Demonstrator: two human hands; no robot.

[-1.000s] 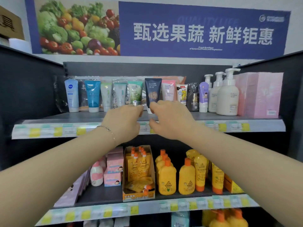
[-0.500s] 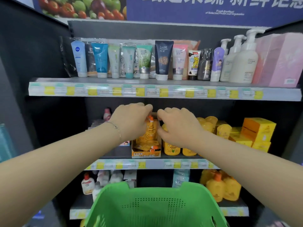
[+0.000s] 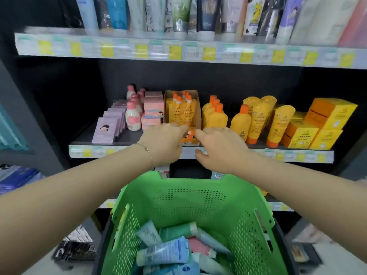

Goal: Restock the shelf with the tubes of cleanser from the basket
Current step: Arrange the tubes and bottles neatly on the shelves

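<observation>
A: Shop shelving (image 3: 198, 80) is filling the background. What is going on?
B: Left hand (image 3: 162, 143) and right hand (image 3: 220, 149) are hovering side by side, fingers loosely bent, gripping nothing. Just below, tubes of cleanser (image 3: 166, 252) are lying heaped in the green basket (image 3: 190, 182); shelved tubes (image 3: 206, 14) are standing on the upper shelf (image 3: 119, 49).

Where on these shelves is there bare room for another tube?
Top shelf: bare only at its left end, beside the pale tube; tubes crowd the rest. Middle shelf: bare strip left of the purple boxes; yellow bottles and orange boxes pack the right.
</observation>
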